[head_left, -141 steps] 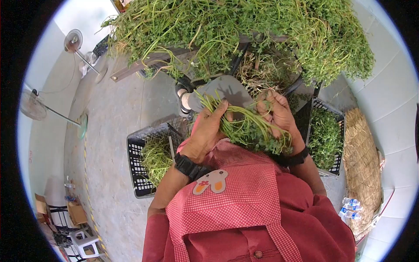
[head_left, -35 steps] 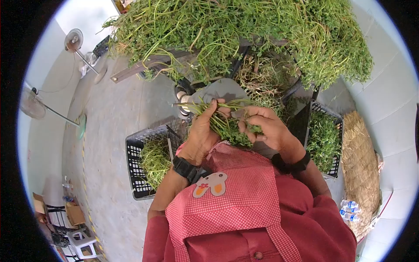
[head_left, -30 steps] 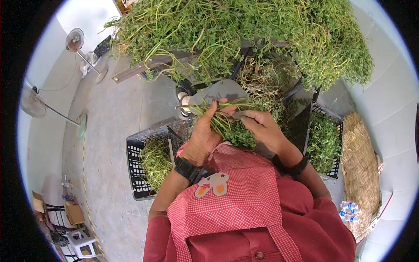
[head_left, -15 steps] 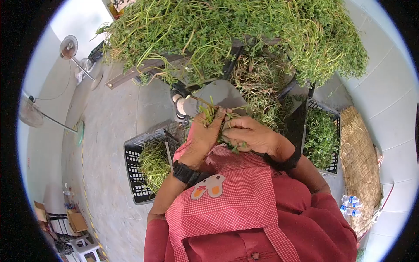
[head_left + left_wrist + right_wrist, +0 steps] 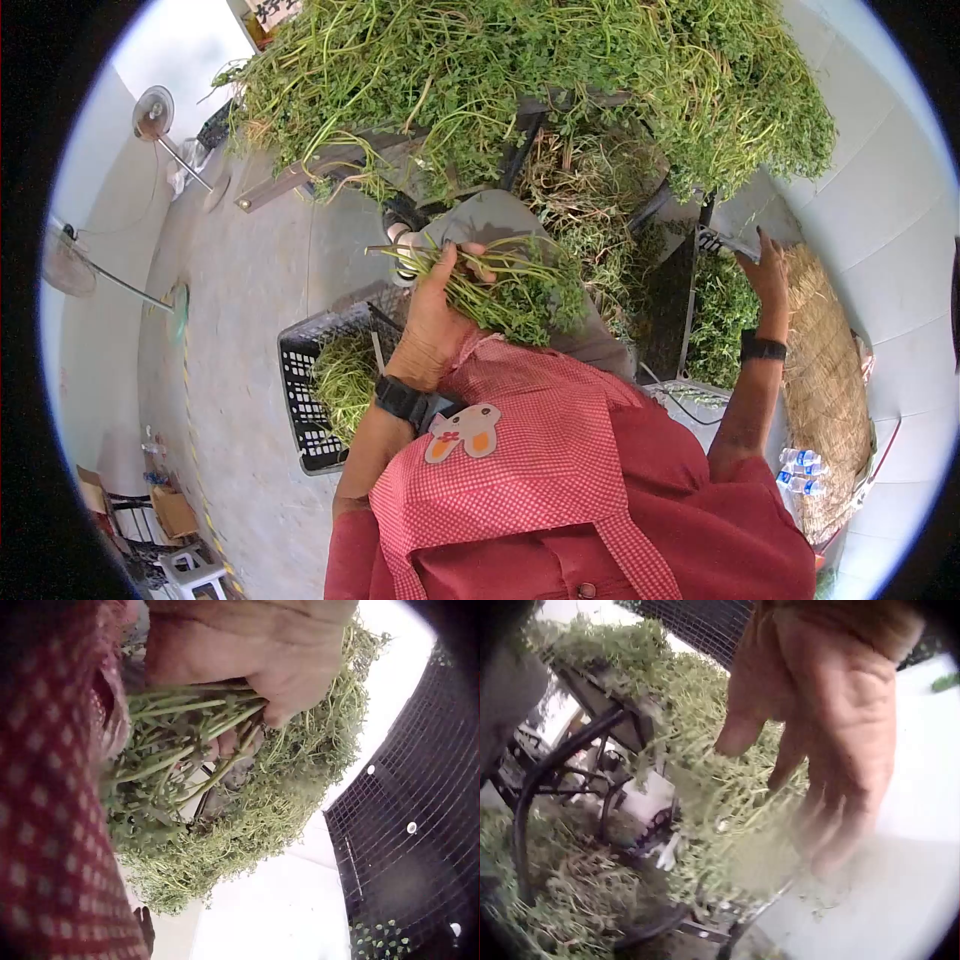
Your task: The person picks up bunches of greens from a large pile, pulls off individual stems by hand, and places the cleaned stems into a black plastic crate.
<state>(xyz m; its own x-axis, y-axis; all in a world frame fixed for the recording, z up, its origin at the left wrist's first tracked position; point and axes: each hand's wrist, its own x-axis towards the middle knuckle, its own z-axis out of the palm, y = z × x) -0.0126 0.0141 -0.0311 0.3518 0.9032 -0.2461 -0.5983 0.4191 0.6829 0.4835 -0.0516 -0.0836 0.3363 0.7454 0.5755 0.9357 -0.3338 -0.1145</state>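
Observation:
My left hand [image 5: 437, 318] grips a bunch of leafy green stems [image 5: 540, 290] above the lap. The cut ends point left and the leaves hang right. The left wrist view shows the thumb and palm [image 5: 247, 645] over the stems [image 5: 184, 754]. My right hand [image 5: 768, 278] is stretched out to the right, over the far edge of the right black crate [image 5: 690, 300], which holds more greens [image 5: 725, 320]. Its fingers hang apart and loosely bent in the right wrist view, with nothing held; small leafy bits [image 5: 821, 904] show below the blurred fingertips.
A table in front bears a big heap of greens [image 5: 530, 80]. Dry trimmings [image 5: 585, 200] lie beneath it. Another black crate [image 5: 300, 400] with stems stands at the left. A straw bundle [image 5: 825, 390] and water bottles [image 5: 802, 472] are at the right; fans [image 5: 153, 112] stand far left.
The right hand has left the bunch, where it worked among the stems and leaves, and swung right to the crate. The left hand has kept hold of the bunch throughout.

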